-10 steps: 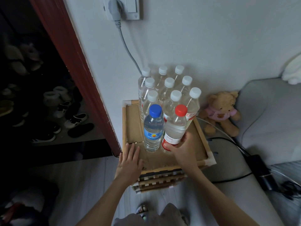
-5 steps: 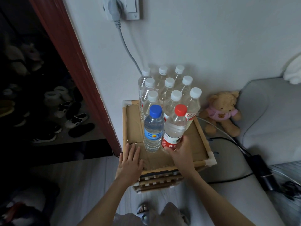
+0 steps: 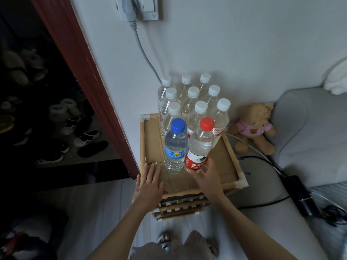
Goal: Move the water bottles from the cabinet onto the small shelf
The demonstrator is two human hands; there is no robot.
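A small wooden shelf [image 3: 231,147] with a cardboard top stands against the wall. Several white-capped water bottles [image 3: 193,98] fill its back in rows. In front of them stand a blue-capped bottle [image 3: 175,145] and a red-capped bottle [image 3: 200,145] with a red label, side by side. My right hand [image 3: 208,177] is at the base of the red-capped bottle, its relaxed fingers touching the label. My left hand [image 3: 149,184] lies flat on the shelf's front left corner. The cabinet is not in view.
A teddy bear [image 3: 253,128] sits on the floor right of the shelf, beside a grey sofa [image 3: 309,137]. A black power adapter [image 3: 300,192] and cables lie at the right. A red door frame [image 3: 84,72] and shoes [image 3: 84,136] are at the left.
My right hand has slid down the red-capped bottle from a grip round its body to a loose touch at its base. The bottle stands on the shelf. My left hand stayed put.
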